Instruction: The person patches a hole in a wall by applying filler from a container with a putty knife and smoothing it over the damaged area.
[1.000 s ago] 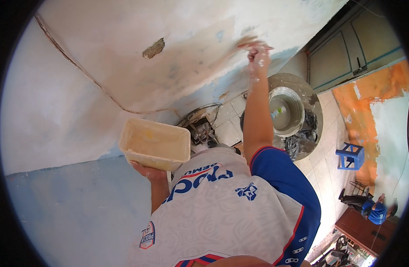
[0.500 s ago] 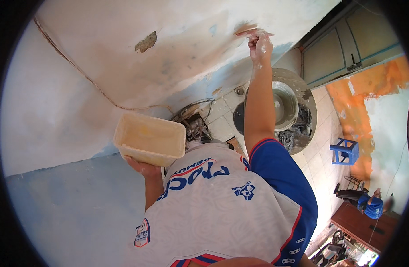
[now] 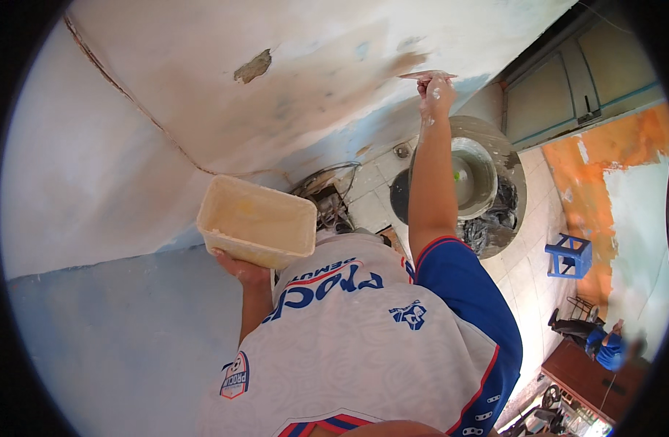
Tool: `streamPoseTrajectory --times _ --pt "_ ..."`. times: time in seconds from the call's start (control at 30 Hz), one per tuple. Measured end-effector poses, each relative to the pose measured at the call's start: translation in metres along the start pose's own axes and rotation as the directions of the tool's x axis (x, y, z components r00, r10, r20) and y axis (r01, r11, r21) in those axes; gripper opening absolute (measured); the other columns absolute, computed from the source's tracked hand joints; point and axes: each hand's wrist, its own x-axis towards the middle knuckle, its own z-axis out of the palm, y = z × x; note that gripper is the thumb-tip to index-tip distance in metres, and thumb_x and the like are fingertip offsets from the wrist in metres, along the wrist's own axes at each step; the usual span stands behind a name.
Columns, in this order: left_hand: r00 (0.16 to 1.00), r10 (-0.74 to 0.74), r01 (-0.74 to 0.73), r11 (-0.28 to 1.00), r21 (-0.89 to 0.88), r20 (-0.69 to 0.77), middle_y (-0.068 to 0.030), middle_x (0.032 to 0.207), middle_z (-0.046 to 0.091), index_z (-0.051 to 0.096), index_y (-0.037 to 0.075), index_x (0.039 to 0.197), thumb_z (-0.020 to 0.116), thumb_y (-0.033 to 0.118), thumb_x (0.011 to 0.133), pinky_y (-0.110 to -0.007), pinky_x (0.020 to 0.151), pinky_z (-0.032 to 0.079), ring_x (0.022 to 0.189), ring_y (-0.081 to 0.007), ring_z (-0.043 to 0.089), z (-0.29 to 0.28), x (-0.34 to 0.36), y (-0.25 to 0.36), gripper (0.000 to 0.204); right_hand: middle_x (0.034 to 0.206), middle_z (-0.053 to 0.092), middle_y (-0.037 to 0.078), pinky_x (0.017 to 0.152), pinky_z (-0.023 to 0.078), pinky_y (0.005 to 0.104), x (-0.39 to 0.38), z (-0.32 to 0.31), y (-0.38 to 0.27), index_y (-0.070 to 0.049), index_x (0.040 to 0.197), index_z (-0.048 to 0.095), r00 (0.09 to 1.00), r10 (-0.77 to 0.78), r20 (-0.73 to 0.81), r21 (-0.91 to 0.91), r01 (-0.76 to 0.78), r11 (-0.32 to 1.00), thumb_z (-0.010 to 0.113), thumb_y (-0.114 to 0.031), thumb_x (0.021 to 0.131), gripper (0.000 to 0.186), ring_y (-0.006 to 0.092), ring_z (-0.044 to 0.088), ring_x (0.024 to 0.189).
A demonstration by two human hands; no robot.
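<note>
My left hand (image 3: pixel 243 269) holds up a cream-coloured rectangular plastic tub (image 3: pixel 265 252) from below; its inner sides are smeared with pale residue. Out ahead, my right arm is stretched to the wall (image 3: pixel 313 44). My right hand (image 3: pixel 438 96), spotted with white, is closed round a thin, flat putty spreader (image 3: pixel 416 74). The spreader's edge lies at the wall, beside a dark, damp-looking streak. Most of the spreader's grip is hidden by my fingers. Left of it, a patch of broken plaster (image 3: pixel 253 67) shows rough grey-brown.
Below my right arm, a bucket (image 3: pixel 487 178) stands on a round surface with crumpled black plastic (image 3: pixel 503 207). Cables (image 3: pixel 327 178) lie at the wall's foot. To the right are a blue stool (image 3: pixel 569 256) and another person (image 3: pixel 610 349) by a brown table (image 3: pixel 578 375).
My right hand and the spreader have moved a little down and right along the wall, leaving a darker streak. The tub stays in my left hand, shifted slightly in view.
</note>
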Motion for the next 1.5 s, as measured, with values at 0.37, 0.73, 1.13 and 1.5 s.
streamPoseTrajectory --times 0.37,0.73,1.13,1.5 --pt "0.995 -0.015 0.021 0.998 0.062 -0.096 -0.0086 0.158 0.038 0.03 0.015 0.157 0.04 0.073 0.098 -0.048 0.117 0.039 0.143 -0.0313 0.041 0.009 -0.011 0.004 0.084 0.068 0.061 0.002 0.058 0.05 0.027 -0.014 0.005 0.019 -0.008 0.087 0.06 0.997 0.036 0.063 0.036 -0.038 0.999 0.059 -0.003 0.09 0.006 0.0152 0.06 0.062" --pt "0.999 0.024 -0.022 0.998 0.054 -0.032 -0.0092 0.158 0.039 0.031 0.015 0.157 0.04 0.071 0.099 -0.048 0.117 0.039 0.142 -0.0314 0.042 0.01 -0.011 -0.001 0.081 0.069 0.059 0.004 0.055 0.046 0.0268 -0.022 -0.013 0.026 -0.006 0.084 0.058 0.994 0.029 0.11 0.082 -0.038 0.996 0.057 -0.001 0.088 0.006 0.0153 0.059 0.062" --pt "0.998 0.035 -0.031 0.998 0.055 -0.059 -0.0103 0.156 0.041 0.031 0.014 0.156 0.041 0.069 0.1 -0.048 0.116 0.04 0.142 -0.0318 0.043 0.009 -0.017 0.001 0.079 0.073 0.061 0.003 0.064 0.052 0.0295 -0.028 -0.01 0.033 -0.009 0.088 0.059 0.994 0.104 0.036 0.046 -0.105 0.993 0.059 -0.005 0.09 0.004 0.0155 0.06 0.067" --pt "0.995 0.022 -0.018 0.999 0.043 -0.097 -0.0107 0.155 0.042 0.031 0.014 0.157 0.043 0.07 0.099 -0.048 0.117 0.039 0.142 -0.0314 0.043 0.007 -0.011 -0.002 0.081 0.073 0.061 0.003 0.059 0.048 0.0288 -0.022 -0.029 0.028 -0.009 0.093 0.055 0.992 0.085 0.094 0.106 -0.095 0.99 0.059 -0.001 0.088 0.01 0.0146 0.059 0.064"
